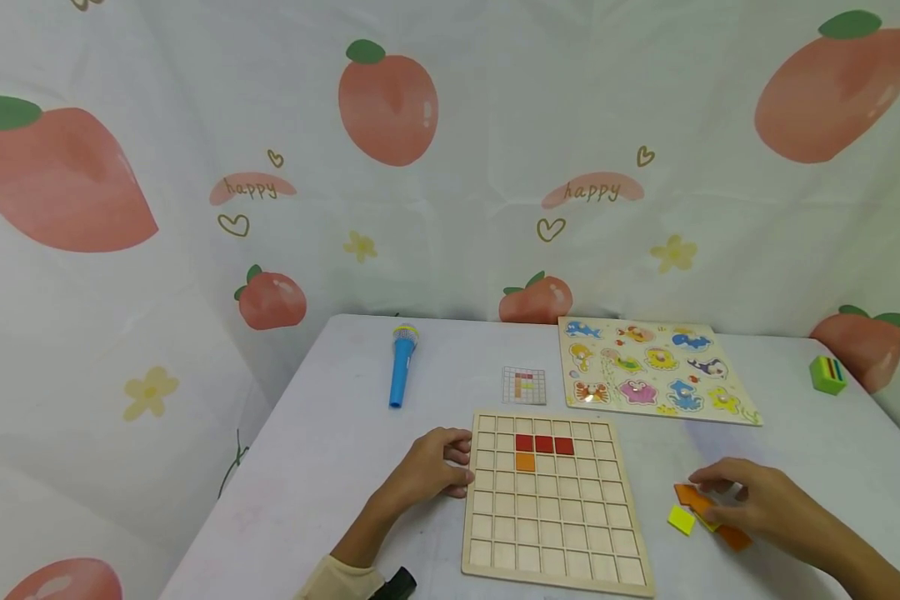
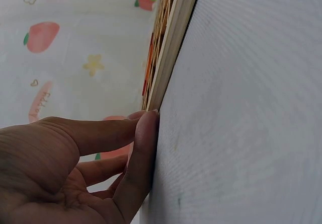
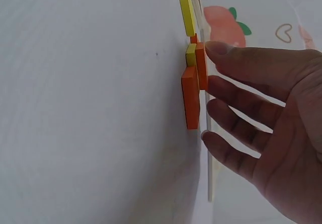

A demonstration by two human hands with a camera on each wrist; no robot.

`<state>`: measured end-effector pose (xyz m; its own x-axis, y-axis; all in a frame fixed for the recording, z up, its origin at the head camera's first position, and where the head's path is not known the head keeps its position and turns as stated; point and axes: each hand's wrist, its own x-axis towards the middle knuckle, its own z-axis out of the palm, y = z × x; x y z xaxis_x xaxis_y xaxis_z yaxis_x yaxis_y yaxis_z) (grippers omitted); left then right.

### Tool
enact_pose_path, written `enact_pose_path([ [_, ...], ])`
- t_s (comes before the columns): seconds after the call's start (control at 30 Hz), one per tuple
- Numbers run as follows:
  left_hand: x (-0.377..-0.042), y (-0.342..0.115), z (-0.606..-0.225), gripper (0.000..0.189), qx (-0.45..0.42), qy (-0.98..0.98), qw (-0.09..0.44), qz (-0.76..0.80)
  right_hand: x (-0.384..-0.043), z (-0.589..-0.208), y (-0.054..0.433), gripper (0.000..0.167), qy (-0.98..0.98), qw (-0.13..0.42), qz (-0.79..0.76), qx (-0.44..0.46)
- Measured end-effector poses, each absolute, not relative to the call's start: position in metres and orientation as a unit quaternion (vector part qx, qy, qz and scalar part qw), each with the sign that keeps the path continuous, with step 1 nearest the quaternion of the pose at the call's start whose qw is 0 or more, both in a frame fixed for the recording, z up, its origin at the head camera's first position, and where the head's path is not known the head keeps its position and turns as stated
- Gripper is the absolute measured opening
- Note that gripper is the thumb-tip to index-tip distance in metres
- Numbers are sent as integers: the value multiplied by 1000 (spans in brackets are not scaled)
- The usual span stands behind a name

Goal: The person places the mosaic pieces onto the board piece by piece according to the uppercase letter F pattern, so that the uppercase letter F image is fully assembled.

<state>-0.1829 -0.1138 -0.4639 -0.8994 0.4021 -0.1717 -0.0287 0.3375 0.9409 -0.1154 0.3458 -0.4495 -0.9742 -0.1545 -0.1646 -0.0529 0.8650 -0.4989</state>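
A square-grid wooden board (image 1: pixel 528 529) lies on the table with three red tiles (image 1: pixel 543 444) in a row and an orange tile (image 1: pixel 525 462) under the leftmost one. My left hand (image 1: pixel 431 467) rests at the board's left edge; in the left wrist view, the thumb tip (image 2: pixel 146 128) touches its side. Right of the board, my right hand (image 1: pixel 768 504) is over a small heap of orange and yellow tiles, partly hiding them. In the right wrist view, its fingertips touch a raised orange tile (image 3: pixel 201 65). One yellow tile (image 1: pixel 681 520) lies beside the heap.
A small printed grid card (image 1: pixel 524 387) lies behind the board, with a blue toy microphone (image 1: pixel 401 371) to its left. A sea-animal puzzle board (image 1: pixel 656 362) stands at the back right. Near the right edge sits a green striped block (image 1: pixel 827 375).
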Motion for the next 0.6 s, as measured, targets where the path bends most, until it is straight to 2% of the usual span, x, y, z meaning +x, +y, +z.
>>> enact_pose_path([
  [0.27, -183, -114, -463, 63, 123, 793, 188, 566, -111, -451, 350, 37, 955, 102, -268, -79],
  [0.6, -183, -114, -462, 63, 120, 796, 187, 563, -114, -451, 349, 36, 959, 124, -251, -54],
])
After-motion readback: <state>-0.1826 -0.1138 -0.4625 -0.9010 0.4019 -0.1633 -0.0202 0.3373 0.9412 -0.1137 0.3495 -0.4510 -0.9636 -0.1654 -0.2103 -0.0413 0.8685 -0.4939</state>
